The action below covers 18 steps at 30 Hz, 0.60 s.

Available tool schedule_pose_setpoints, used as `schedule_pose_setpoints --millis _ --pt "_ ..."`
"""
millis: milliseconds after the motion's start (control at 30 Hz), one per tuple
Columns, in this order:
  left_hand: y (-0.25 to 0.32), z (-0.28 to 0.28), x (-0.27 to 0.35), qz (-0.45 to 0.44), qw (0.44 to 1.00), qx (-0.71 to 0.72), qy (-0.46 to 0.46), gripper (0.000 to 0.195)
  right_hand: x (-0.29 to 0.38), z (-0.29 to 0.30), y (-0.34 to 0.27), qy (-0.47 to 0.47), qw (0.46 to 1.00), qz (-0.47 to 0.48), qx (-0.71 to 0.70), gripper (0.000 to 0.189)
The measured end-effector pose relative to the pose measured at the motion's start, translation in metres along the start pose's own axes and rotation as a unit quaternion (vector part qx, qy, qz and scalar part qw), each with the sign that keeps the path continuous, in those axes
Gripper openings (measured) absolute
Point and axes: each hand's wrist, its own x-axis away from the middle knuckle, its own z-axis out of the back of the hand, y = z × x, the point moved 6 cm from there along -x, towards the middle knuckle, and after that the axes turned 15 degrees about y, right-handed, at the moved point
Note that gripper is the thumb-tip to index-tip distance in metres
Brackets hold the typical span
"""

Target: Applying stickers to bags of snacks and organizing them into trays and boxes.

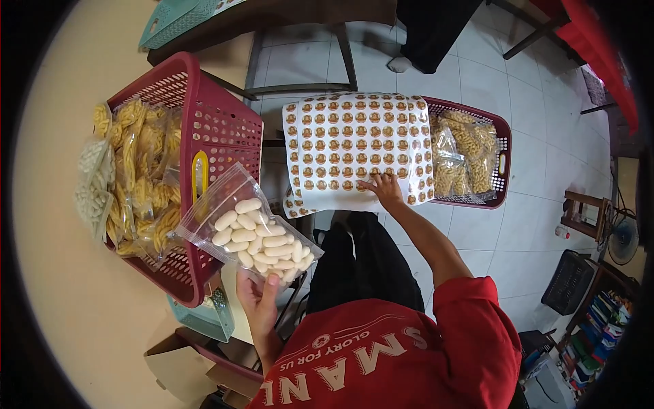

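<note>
My left hand (260,296) grips the lower edge of a clear plastic zip bag (260,240) filled with white, oblong snack pieces. My right hand (380,189) rests with spread fingers on a sheet of round brown stickers (352,143), near its lower edge; whether a sticker is between the fingertips cannot be told. More sticker sheets lie beneath that one. Left of the held bag stands a dark red plastic basket (225,117) full of bagged yellow twisted snacks (138,168), with bags of pale snacks (94,179) at its far left side.
A second red basket (503,168) at the right holds bagged twisted snacks (467,153), partly under the sheets. A green plastic basket (204,317) and an open cardboard box (179,368) are at the lower left. Another person's dark-clothed leg (434,30) shows beyond a table frame (306,89).
</note>
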Motion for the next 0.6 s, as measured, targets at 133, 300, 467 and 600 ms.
schedule_pose_setpoints --millis 133,300,467,600 --pt "0.006 0.001 0.001 -0.009 1.000 0.005 -0.001 0.055 0.003 0.014 0.006 0.077 0.994 0.035 -0.075 0.051" --pt "0.007 0.002 0.001 -0.003 1.000 0.001 0.003 0.054 0.003 0.022 0.016 0.103 0.979 0.044 -0.168 0.026" --pt "0.010 0.001 0.002 -0.018 1.000 0.020 -0.010 0.052 0.003 -0.002 0.035 0.070 0.846 -0.288 -0.443 0.013" --pt "0.013 0.003 0.003 -0.027 1.000 0.015 -0.006 0.050 0.016 -0.035 0.029 0.028 0.651 -0.459 -0.604 0.016"
